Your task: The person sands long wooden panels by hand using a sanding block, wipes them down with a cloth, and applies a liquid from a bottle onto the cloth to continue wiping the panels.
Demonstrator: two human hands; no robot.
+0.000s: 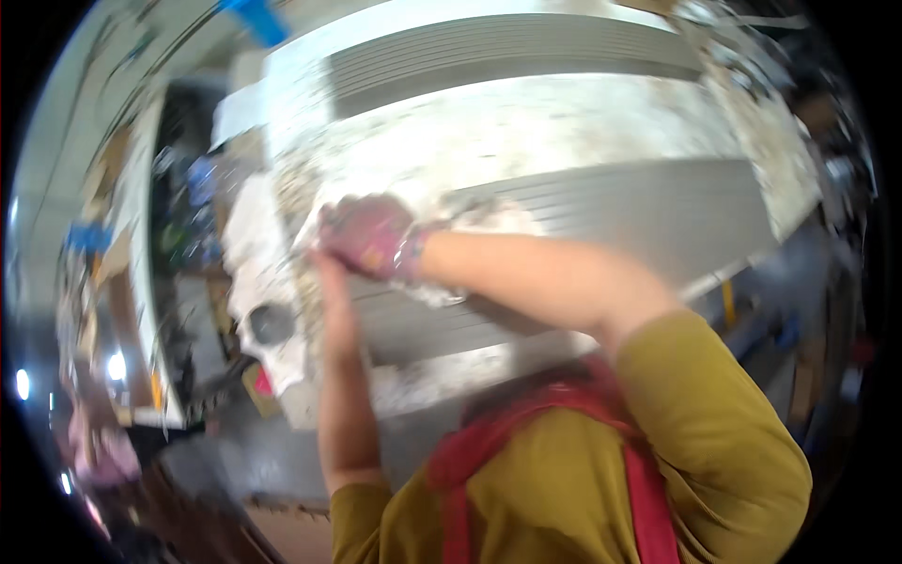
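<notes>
My right hand (368, 237), in a pinkish-purple glove, reaches across to the left over a grey ribbed panel (639, 207) on the worktable. Its fingers look curled, and what is in them is blurred. My left hand (329, 263) comes up from below and meets the gloved hand at the panel's left end; its fingers are hidden and smeared by motion. Crumpled whitish material (507, 220), perhaps cloth, lies on the panel beside the right wrist. More white stuff shows just left of the gloved fingers, too blurred to make out.
A second grey ribbed panel (517, 52) lies along the table's far side. The worktable (583, 122) is white and stained. At its left edge hangs a white stained cloth (258, 254) with a round dark patch. Shelving with assorted items stands left; a blue object (256, 21) is at the far left.
</notes>
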